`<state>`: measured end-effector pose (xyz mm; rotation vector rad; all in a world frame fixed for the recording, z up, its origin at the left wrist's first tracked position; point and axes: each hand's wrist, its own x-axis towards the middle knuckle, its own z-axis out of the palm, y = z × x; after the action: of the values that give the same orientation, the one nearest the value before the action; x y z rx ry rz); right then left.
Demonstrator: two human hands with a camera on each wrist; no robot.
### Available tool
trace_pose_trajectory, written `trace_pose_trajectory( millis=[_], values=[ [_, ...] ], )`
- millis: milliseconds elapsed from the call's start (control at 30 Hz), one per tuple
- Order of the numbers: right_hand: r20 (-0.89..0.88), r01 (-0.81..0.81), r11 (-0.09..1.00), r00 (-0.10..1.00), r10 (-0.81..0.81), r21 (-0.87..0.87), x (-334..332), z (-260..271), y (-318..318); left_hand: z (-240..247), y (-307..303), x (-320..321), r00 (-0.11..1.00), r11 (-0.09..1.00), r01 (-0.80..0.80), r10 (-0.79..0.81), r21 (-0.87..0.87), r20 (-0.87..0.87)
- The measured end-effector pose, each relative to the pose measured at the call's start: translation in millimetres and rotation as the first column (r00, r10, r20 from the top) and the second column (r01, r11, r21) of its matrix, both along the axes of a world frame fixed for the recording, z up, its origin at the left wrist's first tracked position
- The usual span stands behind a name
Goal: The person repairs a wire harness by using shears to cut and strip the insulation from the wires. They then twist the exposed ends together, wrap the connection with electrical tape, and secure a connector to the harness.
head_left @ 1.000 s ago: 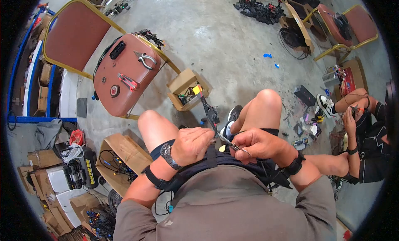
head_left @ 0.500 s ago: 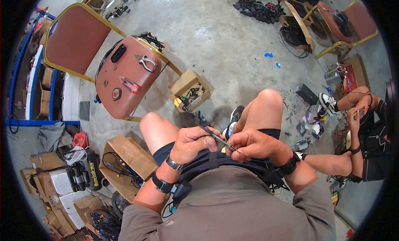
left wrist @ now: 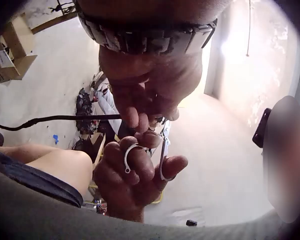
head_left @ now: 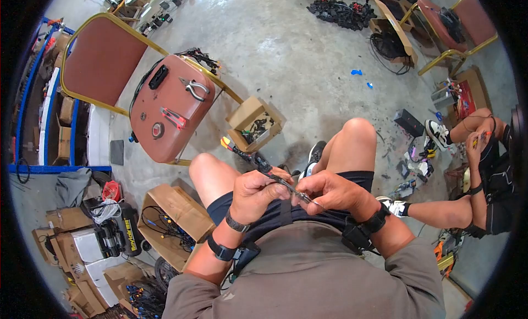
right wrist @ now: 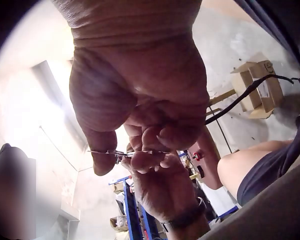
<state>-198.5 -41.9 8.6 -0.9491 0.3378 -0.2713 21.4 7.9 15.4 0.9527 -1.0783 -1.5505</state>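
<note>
Over the lap, my left hand (head_left: 253,197) pinches a black cable (left wrist: 65,118) between thumb and fingers. The cable runs away toward the knees, ending in a yellow and red tip (head_left: 225,142) in the head view. Close beside it, my right hand (head_left: 334,192) holds a pair of metal scissors (left wrist: 164,152), thumb and fingers at their handle loops. Their blades point toward the left fingertips, which partly hide them. In the right wrist view, a bit of the scissors' metal (right wrist: 121,154) shows between the fingers of both hands, which nearly meet.
A red-brown chair (head_left: 179,110) at front left bears pliers (head_left: 194,89), a red cutter (head_left: 173,117) and a tape roll (head_left: 158,130). An open carton (head_left: 254,124) stands beyond the knees; another box (head_left: 173,209) holds cables at left. Another person's legs (head_left: 440,214) are at right.
The cable's yellow end has swung left and toward the body. My left hand has turned and shifted slightly right, fingers nearer the right hand. The scissors stay in the right hand.
</note>
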Motion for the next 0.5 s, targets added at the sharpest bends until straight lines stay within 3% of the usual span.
trace_pose_trajectory(
  millis=[167, 267, 333, 500],
  values=[
    [-0.002, 0.016, 0.998, 1.000, -0.015, 0.059, -3, -3, 0, 5, 0, -7, 0.999, 0.993, -0.030, 0.032, -0.113, 0.017],
    [0.005, 0.004, 0.992, 1.000, -0.005, 0.124, -6, -6, 2, 10, -1, -2, 0.985, 0.988, 0.054, -0.029, -0.144, 0.170],
    [0.024, -0.002, 0.986, 1.000, -0.002, 0.164, -8, -8, 1, 14, -3, -1, 0.908, 0.955, 0.140, -0.018, -0.262, 0.419],
    [0.079, -0.020, 0.987, 0.997, 0.007, 0.160, -8, -9, 2, 15, 1, -4, 0.882, 0.934, 0.140, 0.033, -0.328, 0.471]
  ],
)
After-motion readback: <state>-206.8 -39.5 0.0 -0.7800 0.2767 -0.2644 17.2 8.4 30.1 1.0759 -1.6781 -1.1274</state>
